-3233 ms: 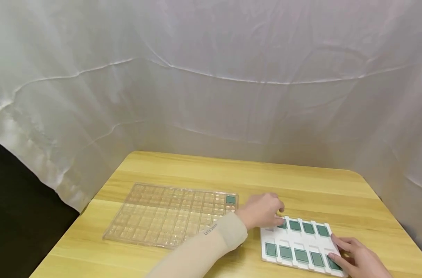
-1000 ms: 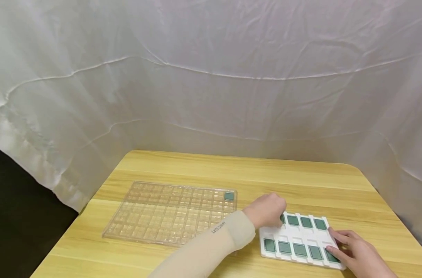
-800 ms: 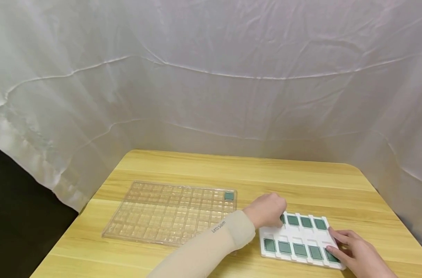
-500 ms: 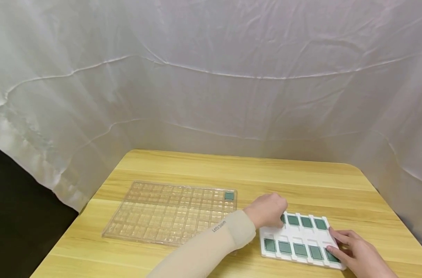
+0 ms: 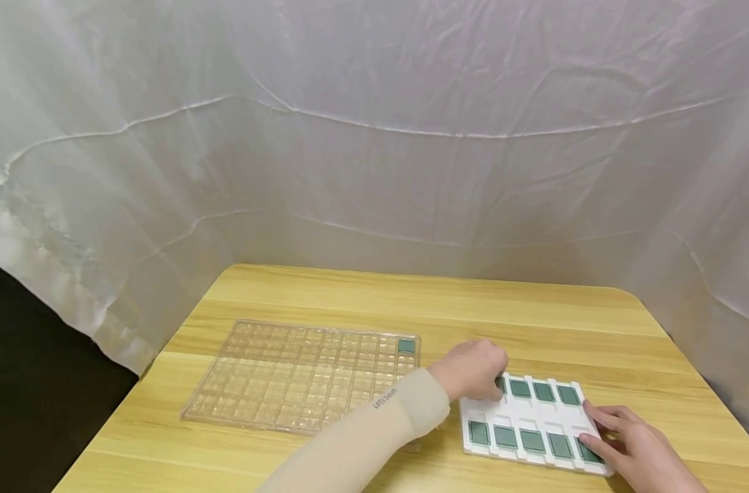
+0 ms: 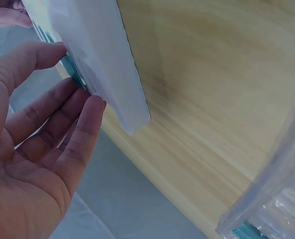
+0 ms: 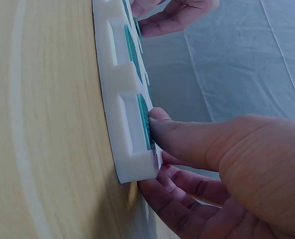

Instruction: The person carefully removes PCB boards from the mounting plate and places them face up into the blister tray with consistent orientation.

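Note:
A white foam tray (image 5: 537, 415) lies on the table at the right, with small green circuit boards (image 5: 532, 441) standing in slots along its front and back edges. My left hand (image 5: 473, 370) reaches to the tray's back left corner. Up close in the left wrist view, its thumb and fingers pinch the edges of a green circuit board (image 6: 73, 71) against the tray. My right hand (image 5: 639, 441) grips the tray's right end. In the right wrist view its thumb (image 7: 175, 137) presses by the end board (image 7: 145, 119), and the fingers lie against the tray's end.
Left of the white tray lies a clear plastic tray (image 5: 288, 370) of many compartments; one green board (image 5: 407, 346) sits in its back right corner. My left sleeve (image 5: 374, 431) passes over its front right part. A pale curtain (image 5: 411, 192) hangs behind the wooden table (image 5: 374, 291).
Since the oldest frame, my left hand's raised fingers have come down onto the board at the tray's back left corner. Over the last second it stays almost still; the right hand keeps its grip.

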Demonstrator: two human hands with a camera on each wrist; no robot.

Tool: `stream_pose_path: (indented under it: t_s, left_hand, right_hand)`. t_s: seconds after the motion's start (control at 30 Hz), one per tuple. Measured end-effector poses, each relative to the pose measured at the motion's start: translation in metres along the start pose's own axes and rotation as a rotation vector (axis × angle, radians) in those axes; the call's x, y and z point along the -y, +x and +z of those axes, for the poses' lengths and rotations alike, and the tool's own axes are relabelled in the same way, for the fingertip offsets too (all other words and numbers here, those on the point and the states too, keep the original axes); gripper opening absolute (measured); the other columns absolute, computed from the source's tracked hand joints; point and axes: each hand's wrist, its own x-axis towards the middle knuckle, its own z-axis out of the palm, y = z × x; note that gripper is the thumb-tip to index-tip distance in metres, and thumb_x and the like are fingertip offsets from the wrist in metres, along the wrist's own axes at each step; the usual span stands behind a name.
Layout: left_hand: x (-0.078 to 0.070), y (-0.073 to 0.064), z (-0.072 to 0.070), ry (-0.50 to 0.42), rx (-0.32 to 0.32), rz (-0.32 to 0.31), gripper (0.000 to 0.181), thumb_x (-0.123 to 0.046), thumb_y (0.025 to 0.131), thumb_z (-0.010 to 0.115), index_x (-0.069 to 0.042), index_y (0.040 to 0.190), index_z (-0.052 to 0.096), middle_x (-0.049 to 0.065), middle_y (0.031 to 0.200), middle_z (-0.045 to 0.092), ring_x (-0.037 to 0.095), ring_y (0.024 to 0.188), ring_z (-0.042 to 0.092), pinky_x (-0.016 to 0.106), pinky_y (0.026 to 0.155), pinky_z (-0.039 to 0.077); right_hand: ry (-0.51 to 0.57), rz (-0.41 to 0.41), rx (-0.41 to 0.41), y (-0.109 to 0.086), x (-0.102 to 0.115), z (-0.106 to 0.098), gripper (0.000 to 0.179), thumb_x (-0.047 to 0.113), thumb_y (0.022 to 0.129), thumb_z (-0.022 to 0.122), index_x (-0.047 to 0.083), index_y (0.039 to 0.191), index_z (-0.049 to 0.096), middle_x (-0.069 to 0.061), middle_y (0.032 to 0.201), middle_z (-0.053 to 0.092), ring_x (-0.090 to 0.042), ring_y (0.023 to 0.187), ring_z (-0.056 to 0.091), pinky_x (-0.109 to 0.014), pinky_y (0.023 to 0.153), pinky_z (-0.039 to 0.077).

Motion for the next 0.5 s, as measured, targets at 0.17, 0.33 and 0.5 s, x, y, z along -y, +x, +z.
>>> stream_pose_path:
  t_s: [0.17,0.33,0.5]
  left_hand:
    - [0.004,-0.003,-0.001,-0.012,-0.011,-0.007,0.023,-0.025,0.090,0.087,-0.021,0.083,0.065,-0.013,0.076,0.059,0.003,0.070,0.052,0.015,0.061,0.044]
    - [0.010,-0.006,-0.002,-0.033,-0.015,-0.007,0.023,-0.023,0.091,0.086,-0.021,0.082,0.065,-0.013,0.075,0.059,0.002,0.066,0.050,0.014,0.060,0.044]
    - [0.018,-0.006,-0.007,-0.023,-0.027,0.002,0.022,-0.025,0.093,0.085,-0.022,0.084,0.065,-0.013,0.077,0.058,0.001,0.068,0.050,0.014,0.059,0.043]
  right_hand:
    - [-0.008,-0.007,-0.004,0.001,0.001,0.002,0.071,0.034,0.100,0.077,-0.011,0.149,0.051,-0.024,0.125,0.067,-0.021,0.097,0.067,-0.024,0.072,0.053]
    - [-0.008,-0.017,-0.016,0.001,0.001,0.004,0.071,0.035,0.099,0.077,-0.010,0.148,0.052,-0.025,0.126,0.067,-0.021,0.096,0.067,-0.024,0.072,0.053]
    - [-0.020,-0.040,-0.059,0.001,-0.002,0.003,0.069,0.033,0.099,0.078,-0.011,0.146,0.054,-0.027,0.125,0.067,-0.027,0.098,0.071,-0.024,0.071,0.054]
